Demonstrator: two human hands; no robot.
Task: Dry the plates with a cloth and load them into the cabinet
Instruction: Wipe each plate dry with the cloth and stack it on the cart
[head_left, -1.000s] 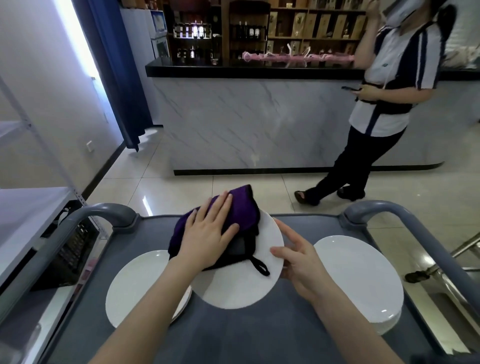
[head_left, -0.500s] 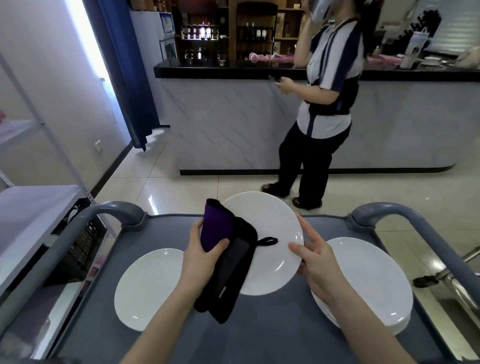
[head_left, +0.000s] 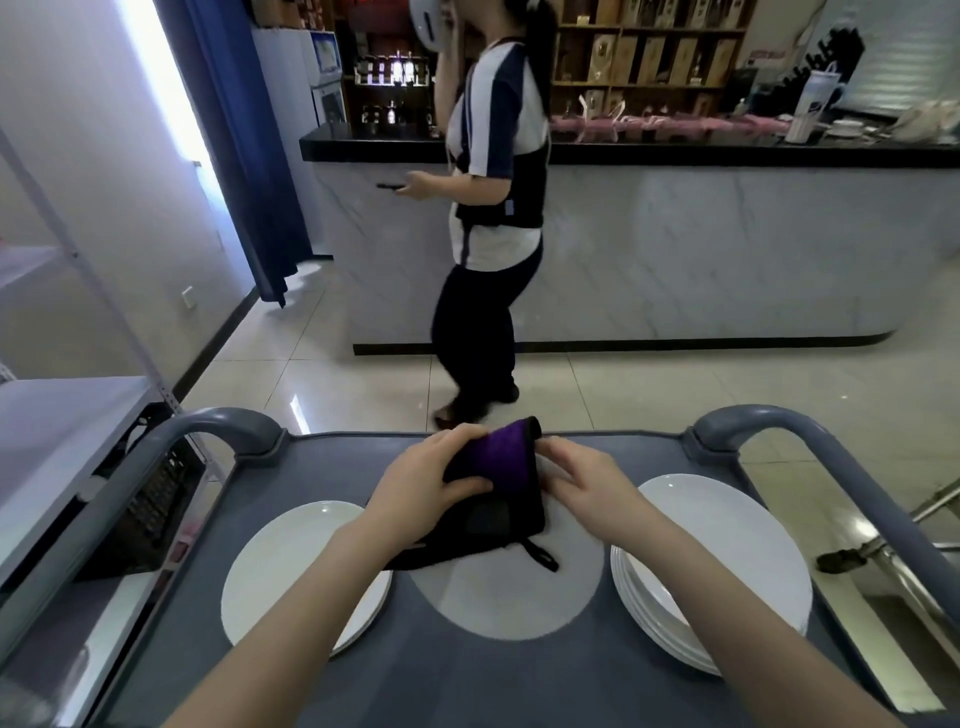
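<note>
A white plate (head_left: 511, 603) is held above the middle of the grey cart (head_left: 467, 686), its shaded face turned toward me. A purple and black cloth (head_left: 506, 486) is folded over its far edge. My left hand (head_left: 428, 486) grips the cloth on the left and presses it against the plate. On the right, my right hand (head_left: 589, 491) holds the plate's edge, fingertips touching the cloth. A single white plate (head_left: 291, 566) lies on the cart at the left. A stack of white plates (head_left: 727, 561) lies at the right.
A person (head_left: 493, 208) walks leftward just beyond the cart, in front of a marble counter (head_left: 701, 249). Grey cart handles (head_left: 228, 421) rise at both far corners. A metal shelf rack (head_left: 67, 415) stands close on the left. A tiled floor lies between.
The plate has tipped so its shaded face looks at me. The cloth moved up over its far edge, and both hands now meet there. The person has walked further left.
</note>
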